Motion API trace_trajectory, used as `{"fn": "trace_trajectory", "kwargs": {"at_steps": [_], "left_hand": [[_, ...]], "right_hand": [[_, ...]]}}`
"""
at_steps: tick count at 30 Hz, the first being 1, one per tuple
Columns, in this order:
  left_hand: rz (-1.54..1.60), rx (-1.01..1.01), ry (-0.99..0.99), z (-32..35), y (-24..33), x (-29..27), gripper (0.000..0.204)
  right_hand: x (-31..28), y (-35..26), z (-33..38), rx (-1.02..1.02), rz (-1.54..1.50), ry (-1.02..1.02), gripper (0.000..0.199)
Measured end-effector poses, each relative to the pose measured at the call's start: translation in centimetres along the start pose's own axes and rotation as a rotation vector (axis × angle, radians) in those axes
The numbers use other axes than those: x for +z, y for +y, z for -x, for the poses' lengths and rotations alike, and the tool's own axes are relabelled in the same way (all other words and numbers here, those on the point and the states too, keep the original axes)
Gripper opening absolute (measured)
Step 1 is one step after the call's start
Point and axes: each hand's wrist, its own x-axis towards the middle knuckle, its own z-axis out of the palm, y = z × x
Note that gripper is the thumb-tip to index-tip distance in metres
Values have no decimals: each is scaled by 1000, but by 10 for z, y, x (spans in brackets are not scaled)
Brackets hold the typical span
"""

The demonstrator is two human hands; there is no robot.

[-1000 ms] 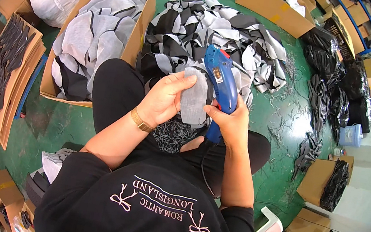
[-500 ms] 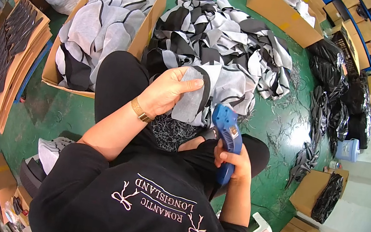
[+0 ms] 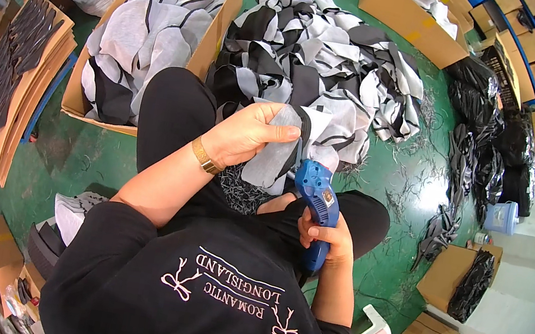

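Note:
My left hand [image 3: 250, 135], a gold watch on its wrist, pinches a grey fabric piece [image 3: 271, 159] with a black band along its edge. The thumb lies across the top of the cloth. My right hand [image 3: 333, 237] is wrapped round the handle of blue electric scissors [image 3: 318, 199]. Their head points away from me, close to the right edge of the held piece; I cannot tell whether the blade touches it. Below the cloth, between my legs, lies a pile of thin grey and black trimmings [image 3: 239, 192].
Ahead on the green floor spreads a heap of grey and black fabric pieces [image 3: 318, 57]. A cardboard box [image 3: 210, 48] full of similar pieces stands at the left. Loose trimmings lie right of the heap, near black plastic bags [image 3: 475, 94]. Cardboard sheets [image 3: 39, 98] carry black strips far left.
The scissors have moved a little left and toward me, nearer my body. My left hand has shifted slightly right and down with the fabric piece, which is now turned a little differently.

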Motion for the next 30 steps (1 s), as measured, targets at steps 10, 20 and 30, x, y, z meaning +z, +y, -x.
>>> {"fn": "trace_trajectory", "kwargs": {"at_steps": [10,20,30], "left_hand": [[-135,11,-7,6,8,10,16],[-118,67,160,0,-2,1,15],[-305,122,239,3,-7,-4,12]], "right_hand": [[8,-16,-7,-154,-37,125,37],[22,-27,16,-258,609,440,34],[28,-25,11,-245,744,464,31]]}}
